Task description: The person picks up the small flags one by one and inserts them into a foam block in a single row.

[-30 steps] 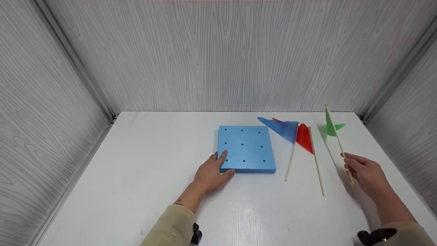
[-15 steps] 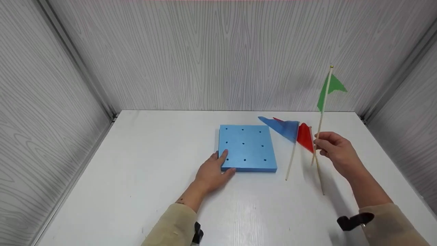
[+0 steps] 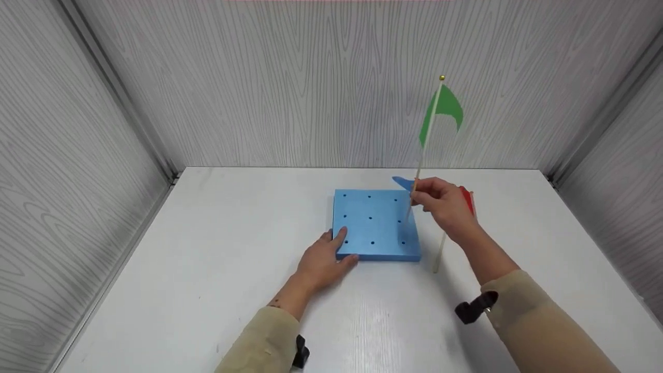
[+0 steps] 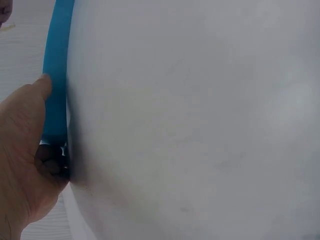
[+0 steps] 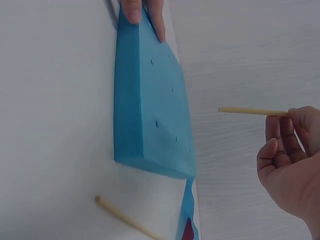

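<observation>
A light-blue square board (image 3: 384, 206) with several small holes lies flat on the table. My left hand (image 3: 320, 263) grips its near left corner, one finger on top and the thumb along the front edge. Between thumb and fingertips, my right hand (image 3: 446, 208) pinches a green flag (image 3: 448, 106) by its thin wooden stick. The flag stands nearly upright, leaning slightly right at the top. Its lower stick end (image 5: 245, 110) sticks out past the fingers, raised over the board's right side with a gap in the right wrist view.
Right of the board lie a blue flag (image 3: 402, 183) and a red flag (image 3: 467, 199), both partly hidden behind my right hand and arm. The white table (image 3: 248, 217) is bordered by grey wood-grain panels (image 3: 300, 88) at the back and both sides.
My right hand has carried the green flag from the far right leftward to over the board, raising and tilting it upright. The left hand keeps its grip on the board.
</observation>
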A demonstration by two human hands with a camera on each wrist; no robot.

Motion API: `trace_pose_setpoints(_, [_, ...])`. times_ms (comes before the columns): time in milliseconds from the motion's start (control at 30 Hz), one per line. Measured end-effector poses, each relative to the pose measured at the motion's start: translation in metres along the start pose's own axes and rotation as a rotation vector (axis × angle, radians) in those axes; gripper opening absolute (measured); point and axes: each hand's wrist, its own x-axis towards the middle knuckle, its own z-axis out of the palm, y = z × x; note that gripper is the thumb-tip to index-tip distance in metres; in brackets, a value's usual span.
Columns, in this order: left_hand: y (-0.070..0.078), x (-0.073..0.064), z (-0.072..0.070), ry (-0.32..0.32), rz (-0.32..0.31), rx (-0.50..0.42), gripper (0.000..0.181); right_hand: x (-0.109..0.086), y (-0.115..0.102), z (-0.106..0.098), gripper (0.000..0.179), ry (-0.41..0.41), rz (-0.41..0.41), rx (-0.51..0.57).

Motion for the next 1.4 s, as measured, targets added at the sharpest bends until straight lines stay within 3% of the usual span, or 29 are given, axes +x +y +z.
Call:
trace_pose_setpoints(133, [-0.001,-0.001,-0.001,-0.005,0.0,-0.002,0.08,0.009,-0.006,0.029,0.026,-0.008,0.004,0.035])
trace_pose_setpoints(400, [-0.004,0.0,-0.001,0.017,-0.006,0.015,0.08,0.031,-0.01,0.086,0.014,0.003,-0.082,0.094])
trace_pose_setpoints(600, [-0.003,-0.004,-0.001,0.027,0.006,0.024,0.079,0.043,-0.004,0.115,0.011,0.008,-0.117,0.109])
trace_pose_setpoints(1133, [0.003,-0.003,-0.001,0.02,0.046,0.009,0.078,0.055,0.011,0.132,0.014,0.056,-0.105,0.012])
trace_pose_setpoints(1400, [0.001,-0.003,0.001,0.015,0.047,0.009,0.078,0.055,0.018,0.138,0.015,0.02,-0.11,-0.051])
